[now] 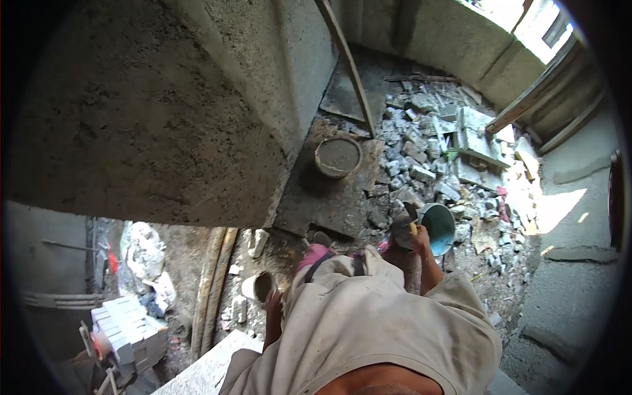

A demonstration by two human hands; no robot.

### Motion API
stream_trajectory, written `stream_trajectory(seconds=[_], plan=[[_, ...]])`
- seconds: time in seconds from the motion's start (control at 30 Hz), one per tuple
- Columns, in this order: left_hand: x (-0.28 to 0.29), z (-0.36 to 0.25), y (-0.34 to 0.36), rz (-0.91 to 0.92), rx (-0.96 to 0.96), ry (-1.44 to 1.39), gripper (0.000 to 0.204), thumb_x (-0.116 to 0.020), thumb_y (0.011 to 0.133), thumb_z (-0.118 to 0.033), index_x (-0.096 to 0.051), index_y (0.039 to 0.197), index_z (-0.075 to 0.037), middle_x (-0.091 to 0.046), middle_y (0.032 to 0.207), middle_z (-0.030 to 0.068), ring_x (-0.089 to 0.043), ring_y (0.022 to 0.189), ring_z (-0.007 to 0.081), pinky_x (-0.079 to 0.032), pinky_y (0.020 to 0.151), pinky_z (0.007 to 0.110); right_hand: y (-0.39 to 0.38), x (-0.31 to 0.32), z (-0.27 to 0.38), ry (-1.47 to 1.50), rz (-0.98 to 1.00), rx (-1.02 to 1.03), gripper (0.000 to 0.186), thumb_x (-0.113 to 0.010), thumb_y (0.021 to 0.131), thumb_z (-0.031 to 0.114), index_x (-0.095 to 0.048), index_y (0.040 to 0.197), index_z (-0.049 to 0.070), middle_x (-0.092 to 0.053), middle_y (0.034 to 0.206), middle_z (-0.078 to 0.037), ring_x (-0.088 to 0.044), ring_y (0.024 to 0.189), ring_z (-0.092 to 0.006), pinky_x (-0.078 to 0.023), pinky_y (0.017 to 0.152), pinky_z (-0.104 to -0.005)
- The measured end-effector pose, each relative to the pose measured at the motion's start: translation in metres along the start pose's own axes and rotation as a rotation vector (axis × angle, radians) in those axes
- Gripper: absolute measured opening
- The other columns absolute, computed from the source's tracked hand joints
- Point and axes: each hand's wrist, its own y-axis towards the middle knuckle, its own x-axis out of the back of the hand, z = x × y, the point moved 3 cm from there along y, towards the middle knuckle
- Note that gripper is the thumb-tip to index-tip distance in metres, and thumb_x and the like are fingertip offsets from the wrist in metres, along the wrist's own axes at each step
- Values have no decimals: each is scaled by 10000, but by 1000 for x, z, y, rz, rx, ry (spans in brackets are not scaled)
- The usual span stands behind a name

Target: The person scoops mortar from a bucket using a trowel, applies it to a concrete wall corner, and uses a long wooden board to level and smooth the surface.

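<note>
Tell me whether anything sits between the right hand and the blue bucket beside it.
Nothing visible does. The right hand grips a yellow-handled tool right at the near rim of the blue bucket, with no rubble or other thing between them. The broken blocks lie beyond the bucket, on its far side.

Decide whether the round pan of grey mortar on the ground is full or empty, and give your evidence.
Full. The round pan of grey mortar stands upright on the ground, and a flat grey surface fills it nearly to the rim.
</note>
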Motion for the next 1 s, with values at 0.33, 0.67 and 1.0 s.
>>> stream_trajectory(seconds=[0.33, 0.67, 1.0], plan=[[15, -39, 33, -74, 98, -118, 612, -630, 906, -319, -342, 1440, -235, -606, 1182, 89, -615, 938, 212, -460, 707, 358, 24, 24, 97, -121, -118, -172, 483, -681, 847, 319, -528, 1261, 121, -658, 1111, -177, -661, 991, -330, -522, 830, -415], [-117, -210, 110, -12, -19, -304, 589, -624, 931, -215, -358, 1456, -234, -625, 1235, 106, -645, 898, 165, -521, 649, 295, 180, 15, 100, -52, -110, 18, 448, -675, 824, 269, -553, 1214, 87, -659, 865, -112, -632, 677, -214, -482, 501, -336], [-463, -650, 170, 287, -682, -104, 715, -550, 981, -358, -190, 1527, -70, -433, 1448, 189, -474, 1300, 275, -396, 1077, 427, 314, -17, 177, 83, 240, -118, 464, -701, 830, 300, -570, 1218, 82, -675, 884, -134, -664, 633, -229, -522, 568, -368]])
